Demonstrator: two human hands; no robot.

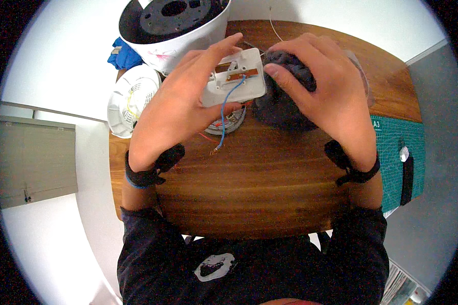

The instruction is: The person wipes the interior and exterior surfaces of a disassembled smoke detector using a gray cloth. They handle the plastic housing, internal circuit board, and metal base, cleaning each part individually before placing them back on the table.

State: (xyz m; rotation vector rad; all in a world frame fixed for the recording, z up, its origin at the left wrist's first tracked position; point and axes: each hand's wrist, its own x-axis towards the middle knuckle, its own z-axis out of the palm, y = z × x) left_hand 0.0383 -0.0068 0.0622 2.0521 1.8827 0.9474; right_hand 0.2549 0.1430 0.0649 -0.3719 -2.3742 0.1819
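Note:
Above the far middle of the table, my left hand point(175, 96) holds a white plastic casing point(252, 90) between thumb and fingers. Its hollow side faces me and shows brown strips inside. A blue wire point(224, 112) hangs from one strip, its bare copper end loose over the wood. My right hand point(336, 94) is closed on a dark grey bunched cloth point(282, 104), with the thumb on top near the casing's right edge. Partly hidden beneath the casing lies a round part point(231, 123) with red wire.
A white bucket-like container point(188, 51) with a black inside stands at the far left, beside a blue cloth point(122, 58). A white vented cover point(122, 104) sits at the wooden table's point(249, 178) left edge. On the right, a green cutting mat point(394, 152) carries a black strip point(406, 180).

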